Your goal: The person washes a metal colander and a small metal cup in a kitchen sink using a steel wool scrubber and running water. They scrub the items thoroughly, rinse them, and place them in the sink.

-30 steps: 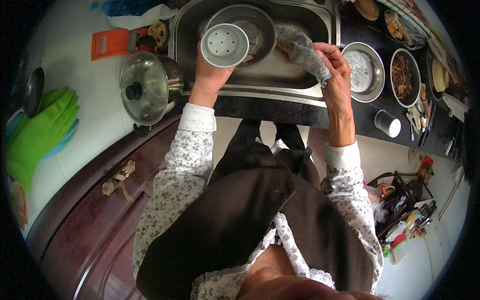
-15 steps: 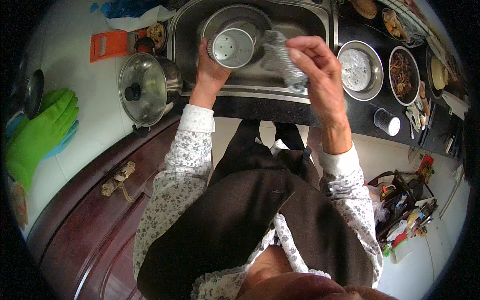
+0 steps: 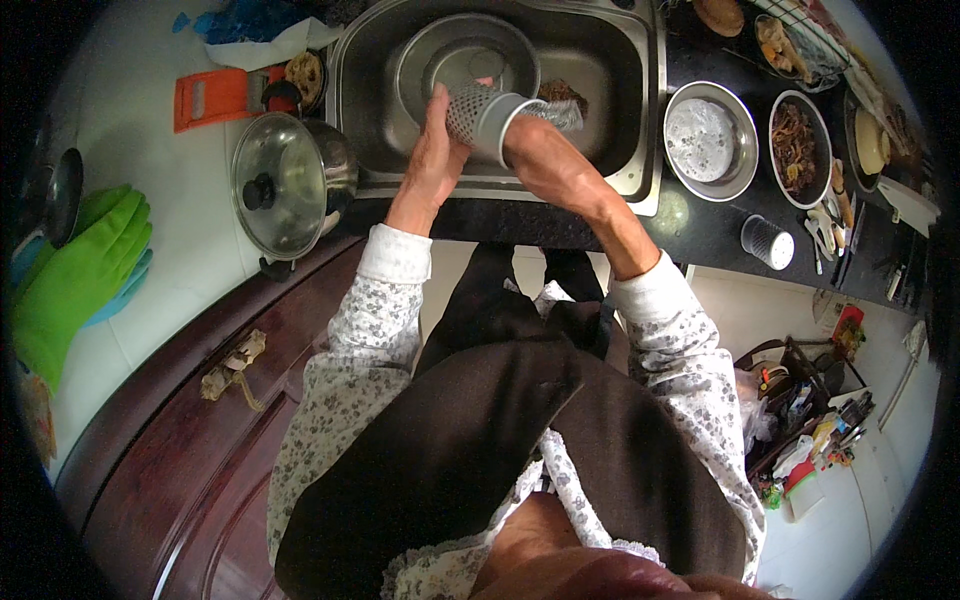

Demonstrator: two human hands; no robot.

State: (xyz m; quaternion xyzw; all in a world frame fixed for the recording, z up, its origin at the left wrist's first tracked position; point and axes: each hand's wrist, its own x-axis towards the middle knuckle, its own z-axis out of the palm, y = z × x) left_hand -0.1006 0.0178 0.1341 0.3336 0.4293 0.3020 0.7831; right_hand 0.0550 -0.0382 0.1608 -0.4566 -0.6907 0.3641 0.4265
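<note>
My left hand (image 3: 430,165) is wrapped round a perforated metal utensil holder (image 3: 472,112), which is tilted on its side above the sink with its mouth to the right. My right hand (image 3: 550,160) is at that mouth, its fingertips hidden by the rim. From beyond the right hand pokes a silvery mesh scouring cloth (image 3: 562,116), partly covered by the hand. Below the holder, a round steel basin (image 3: 408,75) stands in the sink (image 3: 620,150). To its right in the sink lies a brown clump (image 3: 563,95).
Left of the sink stands a lidded pot (image 3: 280,185), near an orange grater (image 3: 215,100) and green rubber gloves (image 3: 85,250). On the right are a bowl of sudsy water (image 3: 705,140), a bowl of brown food pieces (image 3: 795,150), and a second perforated holder (image 3: 765,240) lying tipped over.
My right hand has moved left to the holder's mouth, bringing the mesh cloth along. The holder has tipped from facing up to facing right. The brown clump in the sink has come into view.
</note>
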